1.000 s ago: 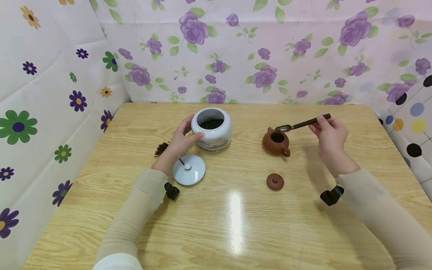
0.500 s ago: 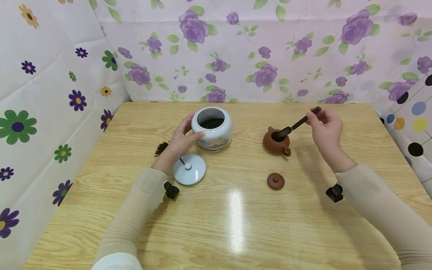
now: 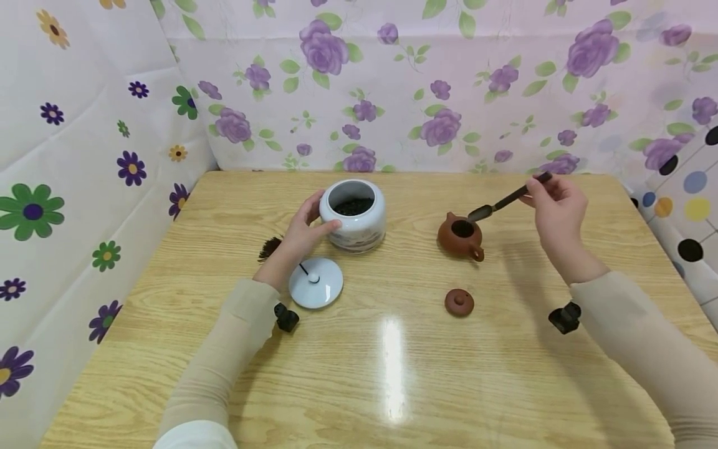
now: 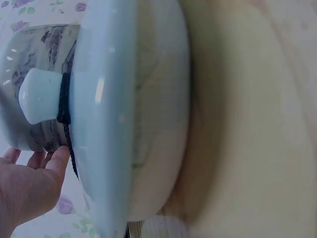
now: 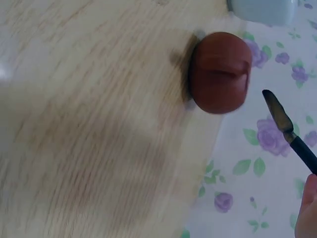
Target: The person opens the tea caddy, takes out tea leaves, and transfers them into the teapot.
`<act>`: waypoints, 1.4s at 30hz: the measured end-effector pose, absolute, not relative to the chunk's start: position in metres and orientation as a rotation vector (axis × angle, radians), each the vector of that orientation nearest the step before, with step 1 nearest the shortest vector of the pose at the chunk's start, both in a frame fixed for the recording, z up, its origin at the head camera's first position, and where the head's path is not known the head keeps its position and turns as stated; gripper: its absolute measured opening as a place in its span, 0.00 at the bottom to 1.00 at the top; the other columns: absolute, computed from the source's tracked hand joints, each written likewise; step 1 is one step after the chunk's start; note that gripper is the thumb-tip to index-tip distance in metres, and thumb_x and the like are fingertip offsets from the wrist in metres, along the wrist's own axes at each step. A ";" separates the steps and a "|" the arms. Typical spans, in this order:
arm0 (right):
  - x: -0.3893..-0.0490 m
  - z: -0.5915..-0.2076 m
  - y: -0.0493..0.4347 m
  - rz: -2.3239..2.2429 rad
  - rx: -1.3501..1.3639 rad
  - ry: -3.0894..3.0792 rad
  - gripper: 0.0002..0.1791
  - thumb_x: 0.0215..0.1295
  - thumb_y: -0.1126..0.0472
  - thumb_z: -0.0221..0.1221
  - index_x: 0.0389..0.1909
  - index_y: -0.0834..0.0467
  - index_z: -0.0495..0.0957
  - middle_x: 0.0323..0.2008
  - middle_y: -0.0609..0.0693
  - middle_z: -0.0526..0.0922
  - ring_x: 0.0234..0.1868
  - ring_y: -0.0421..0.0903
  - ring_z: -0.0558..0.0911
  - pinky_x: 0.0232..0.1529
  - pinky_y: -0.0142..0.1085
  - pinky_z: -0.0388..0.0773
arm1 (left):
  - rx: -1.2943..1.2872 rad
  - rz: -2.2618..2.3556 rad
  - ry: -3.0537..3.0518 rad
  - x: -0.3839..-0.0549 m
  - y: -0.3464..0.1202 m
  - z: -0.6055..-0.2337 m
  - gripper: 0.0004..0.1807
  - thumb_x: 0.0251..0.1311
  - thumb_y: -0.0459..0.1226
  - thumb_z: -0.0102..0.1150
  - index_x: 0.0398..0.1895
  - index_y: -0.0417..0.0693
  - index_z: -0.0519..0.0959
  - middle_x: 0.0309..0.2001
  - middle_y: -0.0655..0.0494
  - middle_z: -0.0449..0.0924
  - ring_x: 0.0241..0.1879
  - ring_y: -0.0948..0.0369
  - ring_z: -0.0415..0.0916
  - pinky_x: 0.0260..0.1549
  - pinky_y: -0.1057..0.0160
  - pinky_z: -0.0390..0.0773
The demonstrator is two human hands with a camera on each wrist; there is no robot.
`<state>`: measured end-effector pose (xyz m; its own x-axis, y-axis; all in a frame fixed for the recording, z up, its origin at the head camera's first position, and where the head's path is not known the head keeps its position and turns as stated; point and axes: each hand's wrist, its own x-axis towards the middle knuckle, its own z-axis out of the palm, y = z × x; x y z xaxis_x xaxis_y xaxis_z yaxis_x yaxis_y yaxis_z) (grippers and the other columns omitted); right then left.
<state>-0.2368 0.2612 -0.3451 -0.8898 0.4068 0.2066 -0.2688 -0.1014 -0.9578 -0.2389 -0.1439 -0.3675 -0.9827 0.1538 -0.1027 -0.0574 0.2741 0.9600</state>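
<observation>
On the left, my left hand (image 3: 303, 236) holds the side of a white porcelain tea jar (image 3: 359, 232), its thumb near the rim and the other fingers behind. Dark tea leaves (image 3: 353, 206) lie inside. My right hand (image 3: 563, 215) pinches the dark handle of a small tea scoop (image 3: 481, 213). The scoop's tip is just above the right rim of the open brown clay teapot (image 3: 451, 240), tilted down towards it. Dark contents show in the pot's mouth. In the right wrist view the scoop (image 5: 280, 116) stands apart from the teapot (image 5: 220, 74).
The jar's pale lid (image 3: 322, 290), with a dark cord at its knob, lies by my left wrist. A brown teapot lid (image 3: 459, 303) rests in front of the teapot. A dark tassel (image 3: 270, 248) is partly under my left forearm. Floral cloth (image 3: 392, 87) hangs behind the wooden table (image 3: 426, 386).
My right hand dipped the scoop into the teapot's mouth, then drew it back up and to the right. The left hand and the jar have kept their place.
</observation>
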 end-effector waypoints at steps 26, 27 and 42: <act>-0.213 -0.386 0.322 2.678 -0.391 -2.062 0.03 0.65 0.67 0.57 0.37 0.59 0.73 0.30 0.47 0.82 0.33 0.41 0.84 0.40 0.31 0.83 | 0.084 1.810 2.354 -0.246 -0.148 -0.381 0.44 0.58 0.43 0.65 0.74 0.63 0.52 0.72 0.54 0.56 0.72 0.55 0.51 0.69 0.47 0.54; -0.213 -0.388 0.322 2.671 -0.398 -2.085 0.04 0.65 0.67 0.57 0.38 0.59 0.73 0.30 0.47 0.82 0.33 0.41 0.83 0.41 0.31 0.82 | 0.088 1.813 2.356 -0.249 -0.149 -0.384 0.44 0.57 0.44 0.65 0.74 0.64 0.52 0.72 0.55 0.56 0.72 0.55 0.51 0.70 0.47 0.54; -0.213 -0.408 0.322 2.434 -0.405 -2.361 0.11 0.68 0.66 0.54 0.45 0.65 0.64 0.30 0.41 0.79 0.33 0.35 0.81 0.41 0.29 0.82 | 0.087 1.802 2.348 -0.239 -0.145 -0.369 0.43 0.60 0.41 0.63 0.75 0.60 0.51 0.72 0.53 0.55 0.72 0.53 0.51 0.70 0.46 0.52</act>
